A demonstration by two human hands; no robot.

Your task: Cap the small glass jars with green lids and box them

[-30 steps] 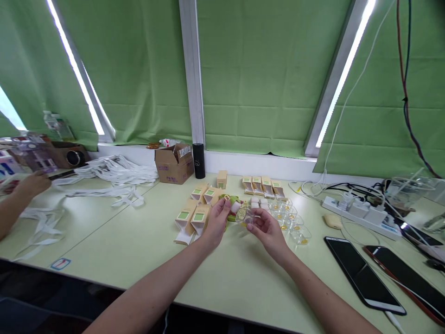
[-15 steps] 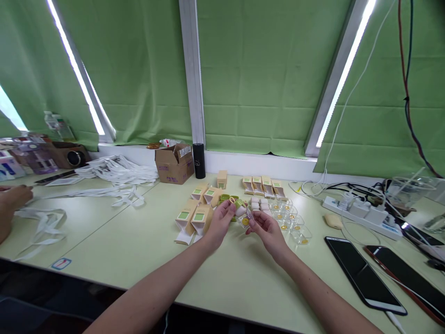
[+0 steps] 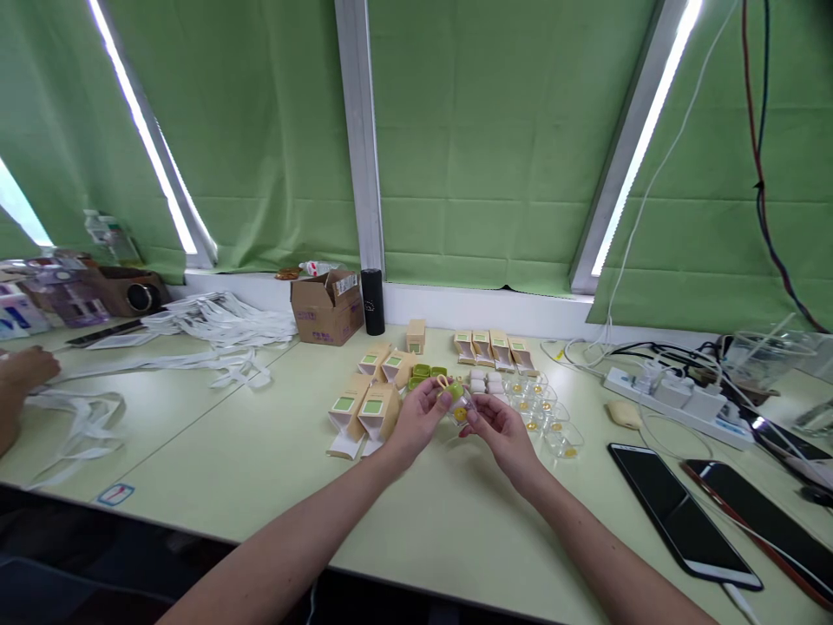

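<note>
My left hand is closed on a green lid with a pale loop on top. Under that lid sits a small clear plastic cup with a yellow spot, gripped by the closed fingers of my right hand. Whether the lid is fully seated cannot be seen. Behind the hands are more green lids and white blocks. Several clear cups with yellow spots stand to the right. To the left lie open cream cartons with green labels.
More cartons stand near the wall. A cardboard box and black cylinder are at the back. Phones and a power strip lie right. Another person's hand is beside white straps at far left.
The green lid, with a white block beneath it, was tilted above the clear cup. It now sits down on the cup. My left hand has shifted slightly right; my right hand stays put.
</note>
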